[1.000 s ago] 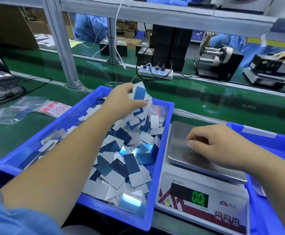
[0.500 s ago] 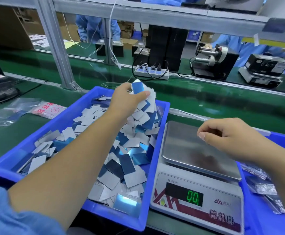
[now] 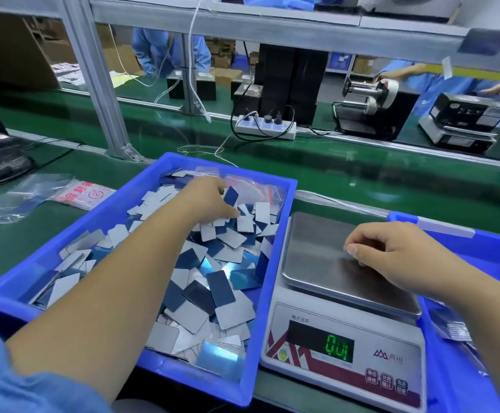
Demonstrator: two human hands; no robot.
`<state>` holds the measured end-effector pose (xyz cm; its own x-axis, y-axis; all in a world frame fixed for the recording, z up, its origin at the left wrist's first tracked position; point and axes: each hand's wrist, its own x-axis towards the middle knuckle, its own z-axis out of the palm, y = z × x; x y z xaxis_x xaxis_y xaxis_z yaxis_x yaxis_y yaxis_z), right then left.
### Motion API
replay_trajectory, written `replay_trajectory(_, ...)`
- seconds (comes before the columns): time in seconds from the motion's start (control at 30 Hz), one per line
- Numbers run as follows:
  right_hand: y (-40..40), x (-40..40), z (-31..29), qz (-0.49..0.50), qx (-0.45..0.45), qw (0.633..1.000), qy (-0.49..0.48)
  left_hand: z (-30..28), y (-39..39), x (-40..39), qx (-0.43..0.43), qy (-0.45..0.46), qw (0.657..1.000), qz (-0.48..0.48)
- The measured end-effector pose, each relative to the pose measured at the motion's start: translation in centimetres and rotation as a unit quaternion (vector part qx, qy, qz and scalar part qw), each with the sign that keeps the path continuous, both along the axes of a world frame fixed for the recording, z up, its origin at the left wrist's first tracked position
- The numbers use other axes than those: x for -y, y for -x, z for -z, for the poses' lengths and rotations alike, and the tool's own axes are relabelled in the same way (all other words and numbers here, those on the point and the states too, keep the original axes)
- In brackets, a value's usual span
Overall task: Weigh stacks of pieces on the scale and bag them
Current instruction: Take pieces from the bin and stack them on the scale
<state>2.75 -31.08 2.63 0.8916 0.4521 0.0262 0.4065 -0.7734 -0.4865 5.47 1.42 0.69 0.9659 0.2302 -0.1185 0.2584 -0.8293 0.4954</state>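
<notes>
A: What is seen on the bench (image 3: 347,177)?

B: A blue tray (image 3: 141,186) is set at the left, heaped with small rectangular pieces (image 3: 228,254), some grey-white, some dark blue, some mirror-bright. Just to its right a scale (image 3: 344,329) is placed, its steel pan (image 3: 317,242) bare and green digits lit on its display (image 3: 336,348).

A: Where is the left hand (image 3: 210,201)?

B: It is reached into the far half of the tray, palm down on the heap. The thumb is laid out across the pieces; the fingers (image 3: 220,187) are curled down among them beside one dark blue piece that stands on edge. Whether anything is actually gripped cannot be told.

A: And the right hand (image 3: 391,251)?

B: It is held over the right side of the pan. Its fingers are loosely curled under, and nothing is seen held in them. Whether the pan is touched cannot be told.

A: What else is shown?

B: A second blue bin (image 3: 499,251) is seen at the far right. Clear bags (image 3: 13,198) are spread on the bench left of the tray, and another clear bag (image 3: 254,189) lies in the tray's far corner.
</notes>
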Motion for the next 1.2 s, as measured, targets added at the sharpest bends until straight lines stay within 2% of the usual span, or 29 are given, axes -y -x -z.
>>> replay_trajectory(0.2,0.0,0.4,0.2,0.006,-0.008,1.000,-0.010,0.1,0.0,-1.2,-0.041,0.011,0.999,-0.004)
replay_trajectory(0.27,0.0,0.6,0.2,0.006,-0.013,1.000,-0.015,0.1,-0.3,-1.7,-0.024,0.032,0.999,-0.010)
replay_trajectory(0.37,0.0,0.8,0.2,0.006,-0.014,1.000,-0.014,-0.3,-0.6,-1.9,0.037,0.142,0.988,-0.043)
replay_trajectory(0.43,-0.1,0.7,0.2,0.006,-0.012,1.000,-0.017,-0.3,-0.5,-1.1,0.023,0.260,0.965,-0.027)
replay_trajectory(0.47,-0.1,0.7,0.2,0.006,-0.012,1.000,-0.020,0.0,-0.4,-0.4,0.001,0.291,0.957,-0.005)
replay_trajectory(0.5,0.0,0.6,0.2,0.006,-0.013,1.000,-0.021,0.6,-0.4,0.3,-0.013,0.271,0.962,0.026)
replay_trajectory(0.6,0.1,0.5,0.2,0.007,-0.013,1.000,-0.023,1.9,-0.5,1.9,-0.001,0.071,0.991,0.117)
replay_trajectory(0.67,0.1,0.5,0.2,0.010,-0.012,1.000,-0.024,1.8,-0.7,1.7,-0.007,0.016,0.989,0.146)
replay_trajectory(0.77,0.1,0.5,0.2,0.012,-0.009,1.000,-0.021,1.6,-1.0,1.1,-0.065,-0.041,0.982,0.171)
replay_trajectory(0.93,0.2,0.5,0.2,0.016,-0.010,1.000,-0.020,1.7,-1.4,1.3,-0.098,-0.068,0.979,0.165)
replay_trajectory(1.2,0.3,0.5,0.2,0.012,-0.004,1.000,-0.024,0.7,-0.8,1.6,-0.098,-0.075,0.975,0.187)
